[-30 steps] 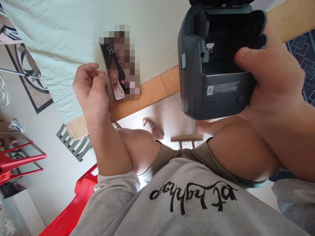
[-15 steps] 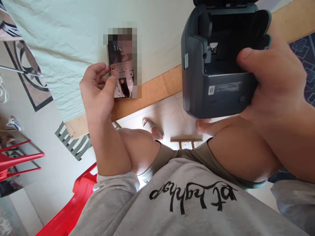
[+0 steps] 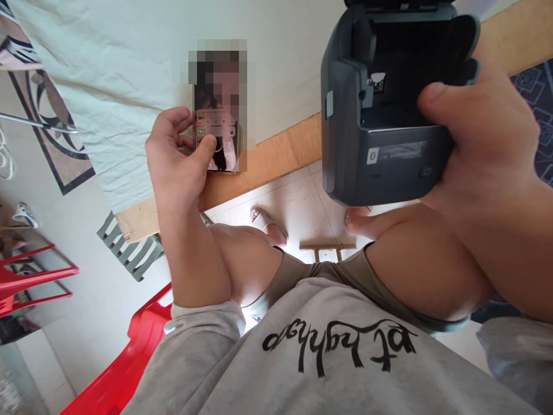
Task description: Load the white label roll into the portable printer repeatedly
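My right hand grips the right side of a dark grey label printer, holding it raised over the table's front edge. The printer's lid is up, and my thumb reaches into its open roll compartment, where no roll shows. A button and a pale label are on its front face. My left hand is at a phone by the table edge, its thumb over the lit lower screen and its fingers along the left side. The phone's upper part is pixelated.
A pale cloth covers the table, leaving its wooden edge bare. Red plastic chairs and a grey-green slatted piece stand at the left. My legs are below the table edge, above a tiled floor.
My left thumb has moved right, from the phone's edge onto its screen. The phone appears slightly farther right. My right hand and the printer have barely shifted.
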`<state>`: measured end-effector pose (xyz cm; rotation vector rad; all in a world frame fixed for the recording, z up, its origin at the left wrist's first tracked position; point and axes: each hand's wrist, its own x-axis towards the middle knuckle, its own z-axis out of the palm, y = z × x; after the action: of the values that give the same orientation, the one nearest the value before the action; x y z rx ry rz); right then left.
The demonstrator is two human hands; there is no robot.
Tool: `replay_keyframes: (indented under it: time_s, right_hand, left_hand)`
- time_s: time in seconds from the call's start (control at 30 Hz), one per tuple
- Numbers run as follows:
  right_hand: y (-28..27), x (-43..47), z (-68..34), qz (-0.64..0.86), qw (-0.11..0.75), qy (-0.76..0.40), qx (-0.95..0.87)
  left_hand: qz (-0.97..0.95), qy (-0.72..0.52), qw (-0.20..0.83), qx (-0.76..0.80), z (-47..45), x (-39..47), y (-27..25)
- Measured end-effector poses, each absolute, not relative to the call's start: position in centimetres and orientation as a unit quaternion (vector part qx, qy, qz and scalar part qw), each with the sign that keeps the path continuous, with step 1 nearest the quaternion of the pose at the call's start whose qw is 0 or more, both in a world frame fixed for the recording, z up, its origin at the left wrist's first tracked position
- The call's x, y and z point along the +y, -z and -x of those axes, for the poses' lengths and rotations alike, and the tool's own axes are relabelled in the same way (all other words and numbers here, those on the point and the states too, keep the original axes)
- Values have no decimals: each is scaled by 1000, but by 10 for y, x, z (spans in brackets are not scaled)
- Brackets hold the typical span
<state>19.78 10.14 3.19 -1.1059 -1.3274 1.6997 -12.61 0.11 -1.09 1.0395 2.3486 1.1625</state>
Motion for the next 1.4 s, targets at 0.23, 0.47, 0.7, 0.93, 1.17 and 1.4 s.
replay_keyframes:
  time_s: [0.23,0.47,0.7,0.93,1.17,1.4]
  right_hand:
    - [-33,101,-196,432,353,-655,-510]
    - [-35,101,-197,445,339,-653,-511]
    - [-33,101,-199,440,338,-646,-524]
    - [-32,99,-199,436,344,-652,-516]
    - [-31,101,-198,448,337,-644,-521]
    - [-33,100,-200,456,326,-641,-524]
  left_hand:
    - [-377,-467,158,784,123,-1,17]
    - [-331,-471,158,802,109,2,5]
    - [-350,-494,176,776,105,0,2]
    - [-321,-521,189,768,106,0,3]
    - [-333,-532,192,755,101,1,0]
    - [-344,-523,180,759,103,-1,0]
